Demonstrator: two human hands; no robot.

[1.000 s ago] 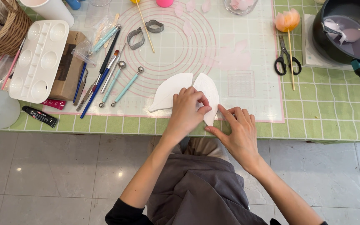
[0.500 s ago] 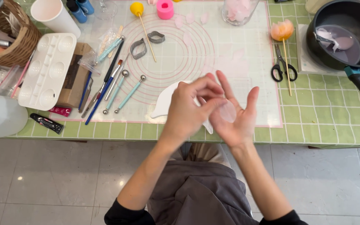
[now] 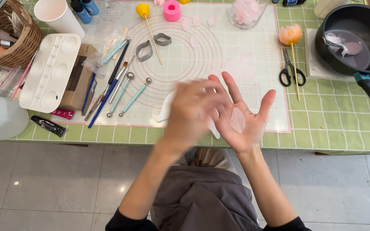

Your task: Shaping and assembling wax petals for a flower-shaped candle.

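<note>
The head view showed the right hand (image 3: 243,117) held flat and wide open, palm up, with a thin pale pink petal (image 3: 237,119) lying in the middle of the palm. The left hand (image 3: 191,113) was just beside it, blurred (I cannot tell its grip), and it covered part of a white foam pad (image 3: 165,112) on the silicone mat (image 3: 185,55). Black scissors (image 3: 291,72) lay to the right, ball tools (image 3: 127,96) to the left.
</note>
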